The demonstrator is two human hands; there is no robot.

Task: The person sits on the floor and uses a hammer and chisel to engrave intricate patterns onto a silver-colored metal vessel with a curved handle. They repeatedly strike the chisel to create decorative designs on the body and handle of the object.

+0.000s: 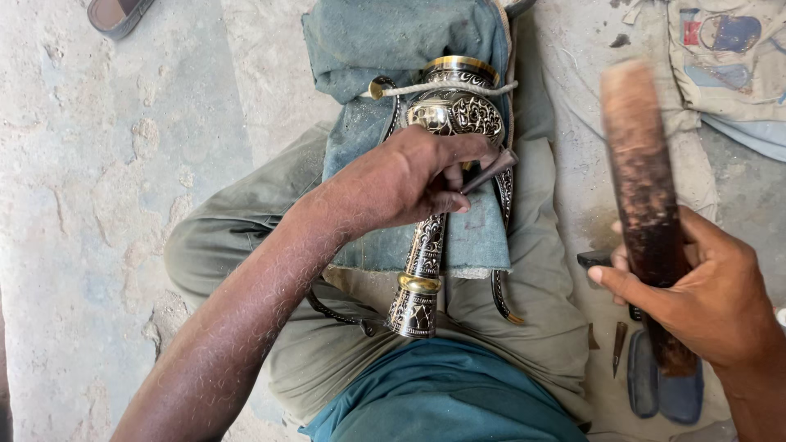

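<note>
With the engraved brass vase lying along the padded cloth on the lap, the left hand pinches a small chisel firmly against it, so the right hand, fist closed round the wooden mallet, should strike squarely and lightly.

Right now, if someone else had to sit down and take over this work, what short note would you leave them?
Left hand: grip shut on a small chisel, its tip set against the engraved metal vase.
Right hand: grip shut on a worn wooden mallet, raised off to the side, clear of the chisel.
The vase lies along the lap on a blue-grey cloth, tied near its neck with a cord.
Spare punches lie on the floor by the right hand.
Done: dense pattern covers the visible vase surface. What is left cannot be told.
</note>
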